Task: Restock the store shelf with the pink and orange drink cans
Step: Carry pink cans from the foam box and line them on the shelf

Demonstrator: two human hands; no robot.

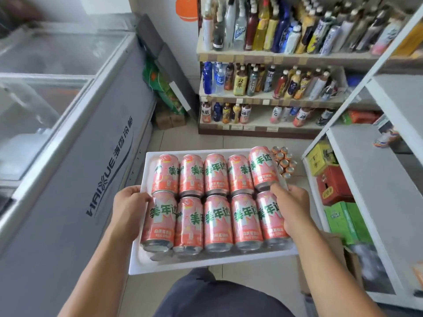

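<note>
A white tray [146, 264] is held in front of me, carrying two rows of several pink drink cans [217, 221] lying on their sides. My left hand [129, 205] grips the tray's left edge, thumb against the near left can. My right hand [291, 207] holds the right edge, fingers touching the raised far-right pink can [263, 168]. A cluster of orange cans [283, 162] stands on the floor just beyond the tray's far right corner. The white store shelf [375, 179] is at my right, its boards mostly bare.
A chest freezer [75, 156] with glass lids fills the left side. Shelves of drink bottles [270, 81] stand ahead. Yellow, red and green cartons [334, 186] sit on the right shelf's lowest level. A cardboard box [350, 266] lies by my right arm. Tiled floor runs between.
</note>
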